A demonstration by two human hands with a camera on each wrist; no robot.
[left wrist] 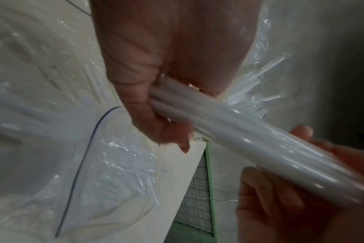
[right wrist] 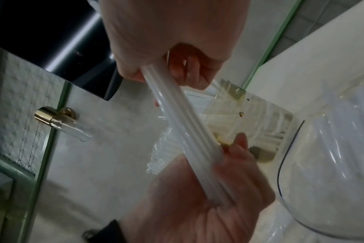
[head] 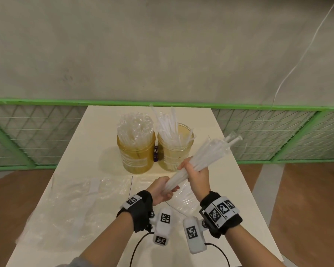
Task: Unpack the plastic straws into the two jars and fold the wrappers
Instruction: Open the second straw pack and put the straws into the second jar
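You hold a bundle of straws (head: 197,162) in front of the jars (head: 175,149), left hand (head: 162,190) and right hand (head: 196,173) both wrapped around it. Both jars already hold straws. Wrappers (head: 81,195) lie unfolded on the tabletop (head: 96,132), nearer you than the jars.

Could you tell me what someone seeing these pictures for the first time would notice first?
Mid-frame, the left hand and right hand grip one bundle of straws slanting up to the right. Behind it stand two amber jars, the left jar packed full, the right jar partly filled.
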